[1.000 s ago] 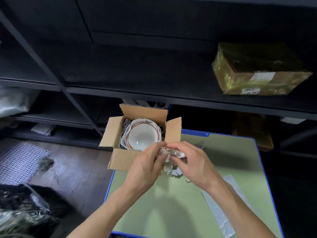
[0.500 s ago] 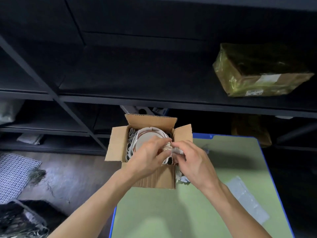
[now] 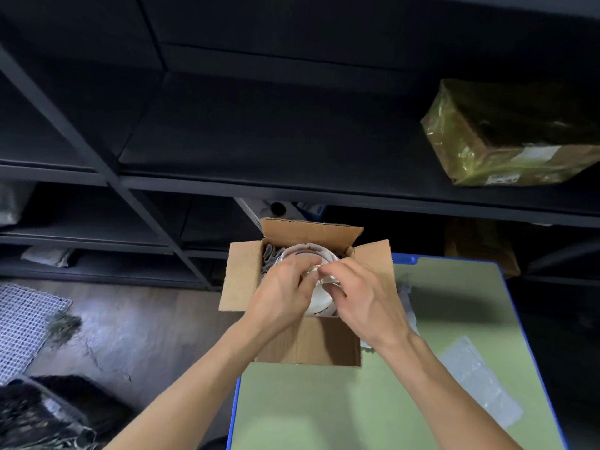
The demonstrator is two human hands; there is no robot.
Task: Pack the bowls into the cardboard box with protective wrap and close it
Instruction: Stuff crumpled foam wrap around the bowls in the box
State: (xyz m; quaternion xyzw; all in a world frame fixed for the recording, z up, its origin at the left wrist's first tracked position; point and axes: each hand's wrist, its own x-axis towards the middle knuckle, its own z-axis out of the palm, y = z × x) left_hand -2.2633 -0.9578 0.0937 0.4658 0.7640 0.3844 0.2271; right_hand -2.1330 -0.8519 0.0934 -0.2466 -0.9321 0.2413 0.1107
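An open cardboard box (image 3: 308, 347) stands on the far left corner of the green table (image 3: 357, 410), its flaps spread outward. White bowls (image 3: 319, 303) with a reddish rim line sit inside, with wrap around them. My left hand (image 3: 282, 292) and my right hand (image 3: 363, 297) are both over the box opening, fingertips meeting above the bowls and pinching a crumpled piece of pale protective wrap (image 3: 319, 271). The hands hide most of the bowls.
A flat sheet of bubble wrap (image 3: 477, 388) lies on the table's right side. Dark metal shelving (image 3: 292, 186) runs right behind the box; a package in yellowish film (image 3: 506, 134) sits on it at the right. Floor, a mesh mat (image 3: 22, 323) and dark bags lie left.
Both hands have carried the crumpled wrap from the table in front of the box up and over its opening, onto the bowls. The view has shifted closer to the box.
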